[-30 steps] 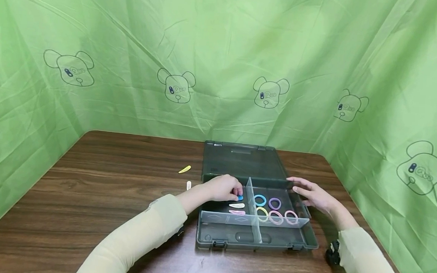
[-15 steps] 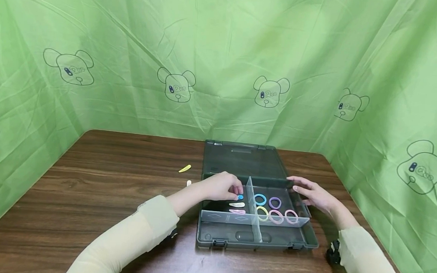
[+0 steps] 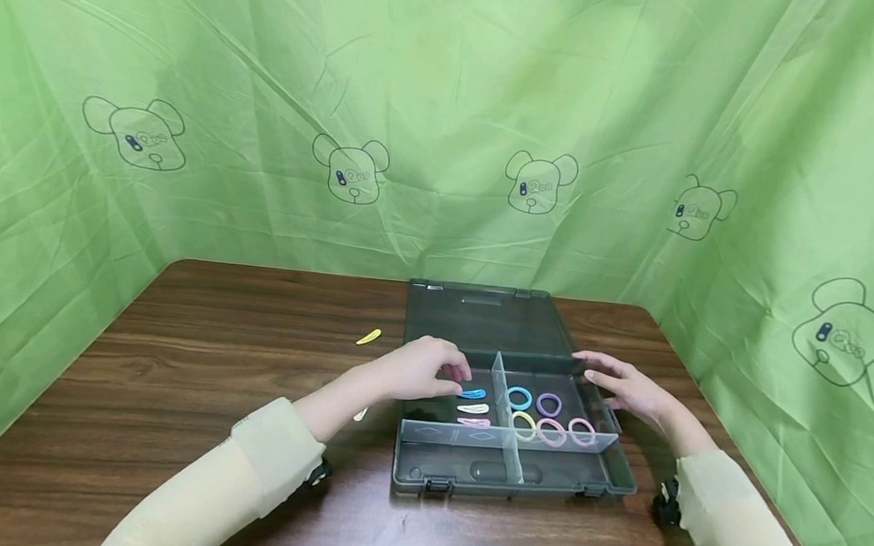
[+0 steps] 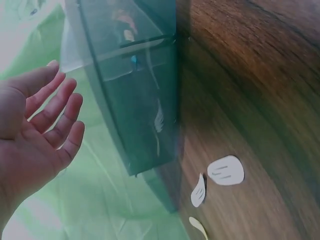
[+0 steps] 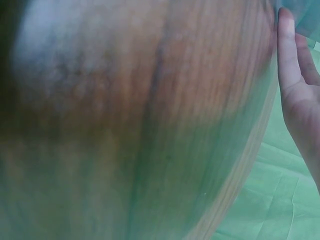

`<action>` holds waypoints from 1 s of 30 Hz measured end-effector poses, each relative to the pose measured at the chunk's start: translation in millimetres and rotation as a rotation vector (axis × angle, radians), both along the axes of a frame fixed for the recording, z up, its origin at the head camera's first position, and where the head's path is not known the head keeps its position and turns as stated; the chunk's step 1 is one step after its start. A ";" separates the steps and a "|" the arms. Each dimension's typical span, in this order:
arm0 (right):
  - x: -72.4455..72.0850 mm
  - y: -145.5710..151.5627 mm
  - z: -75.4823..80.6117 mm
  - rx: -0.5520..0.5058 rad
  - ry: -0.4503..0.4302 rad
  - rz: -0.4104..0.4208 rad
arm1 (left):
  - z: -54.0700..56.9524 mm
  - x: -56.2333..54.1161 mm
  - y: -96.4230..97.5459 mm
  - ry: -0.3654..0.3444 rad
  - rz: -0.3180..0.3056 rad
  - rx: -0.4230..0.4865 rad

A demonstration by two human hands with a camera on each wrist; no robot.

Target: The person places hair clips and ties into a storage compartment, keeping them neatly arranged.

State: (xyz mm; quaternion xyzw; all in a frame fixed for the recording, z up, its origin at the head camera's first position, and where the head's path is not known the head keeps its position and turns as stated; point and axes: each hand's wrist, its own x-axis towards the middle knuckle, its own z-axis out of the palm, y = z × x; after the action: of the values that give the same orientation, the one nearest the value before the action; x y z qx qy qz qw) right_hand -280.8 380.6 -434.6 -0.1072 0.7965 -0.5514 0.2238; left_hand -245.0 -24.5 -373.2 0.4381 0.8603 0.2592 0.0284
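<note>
In the head view my left hand (image 3: 422, 372) hovers over the back left compartment of a grey see-through box (image 3: 454, 484), fingers loosely bent and holding nothing. By its fingertips a blue hair clip (image 3: 473, 394) lies in that compartment, behind a white hair clip (image 3: 473, 408) and a pink hair clip (image 3: 475, 422). The left wrist view shows the hand's fingers (image 4: 62, 102) apart. My right hand (image 3: 634, 394) rests its fingers against the box's right wall. Beside it, the back right compartment holds blue (image 3: 519, 398), purple (image 3: 548, 405), yellow and pink hair ties.
The box lid (image 3: 488, 320) lies open toward the back. Left of the box, a yellow hair clip (image 3: 369, 336) sits on the wooden table (image 3: 199, 359). A white clip (image 4: 198, 192) and a rounded white piece (image 4: 226, 170) lie there too. Green cloth (image 3: 448, 98) surrounds the table.
My left hand has let go of the blue hair clip and drawn back to the left, uncovering it. My right hand has stayed at the box's side.
</note>
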 end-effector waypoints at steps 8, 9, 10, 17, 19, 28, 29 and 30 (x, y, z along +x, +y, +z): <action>0.9 0.5 -0.3 -0.004 0.000 -0.006 | 9.7 11.2 -21.5 0.062 0.041 0.030; 1.0 0.5 -0.2 -0.006 -0.001 -0.007 | 10.4 12.5 -24.1 0.073 0.047 0.037; 1.0 0.6 -0.2 -0.005 0.000 -0.006 | 11.0 13.8 -26.6 0.085 0.051 0.044; 0.9 1.6 -0.3 0.003 0.006 -0.003 | 11.1 23.5 -44.5 0.117 0.088 0.060; 0.9 1.4 -0.1 0.002 0.006 -0.002 | 10.5 26.0 -50.3 0.126 0.096 0.068; 1.9 -0.8 1.3 0.004 0.002 -0.001 | 0.7 29.6 -78.3 0.158 0.144 0.141; 1.9 -0.9 1.5 0.005 0.002 -0.001 | -0.8 29.8 -81.4 0.157 0.148 0.147; 2.0 -1.0 1.7 0.005 0.002 -0.001 | -2.4 29.7 -84.2 0.162 0.148 0.146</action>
State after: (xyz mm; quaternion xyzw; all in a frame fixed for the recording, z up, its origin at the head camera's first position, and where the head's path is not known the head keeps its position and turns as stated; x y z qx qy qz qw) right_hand -278.8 379.6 -432.9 -0.1068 0.7980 -0.5495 0.2232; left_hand -215.2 -108.7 -375.7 0.3936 0.8687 0.2863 -0.0922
